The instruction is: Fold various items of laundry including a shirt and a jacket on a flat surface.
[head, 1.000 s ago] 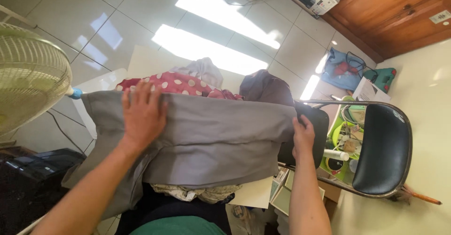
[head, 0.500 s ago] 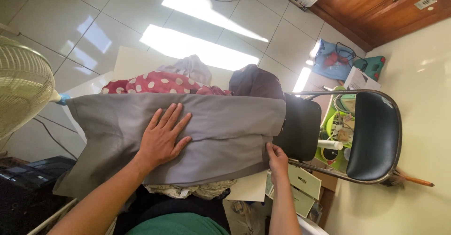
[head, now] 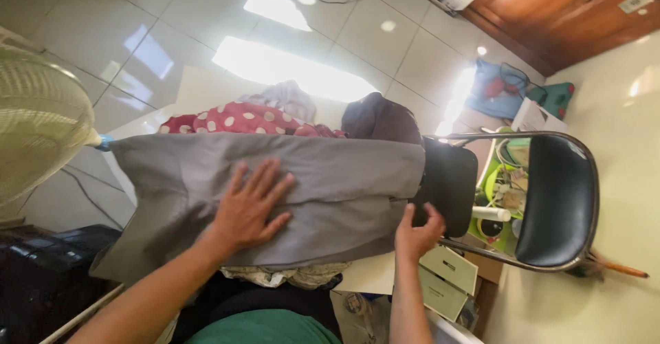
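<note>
A grey garment (head: 330, 186) lies spread flat across a pile of clothes in front of me. My left hand (head: 249, 205) rests palm down on its middle, fingers spread. My right hand (head: 414, 230) pinches the garment's near right corner by the edge, next to the black chair seat (head: 450, 184). Behind the grey cloth show a red fabric with white dots (head: 240, 118), a pale grey cloth (head: 289, 98) and a dark purple garment (head: 381, 118). Crumpled light cloth (head: 289, 275) pokes out beneath the near edge.
A black folding chair's backrest (head: 557, 200) stands at the right. A cream fan (head: 38, 110) is at the left, a black box (head: 41, 268) below it. A green basket of small items (head: 502, 193), a blue bag (head: 498, 90) and a wooden cabinet (head: 564, 7) lie beyond on the tiled floor.
My left hand slid from the garment's far left edge to its middle. My right hand moved from the far right corner down to the near right corner.
</note>
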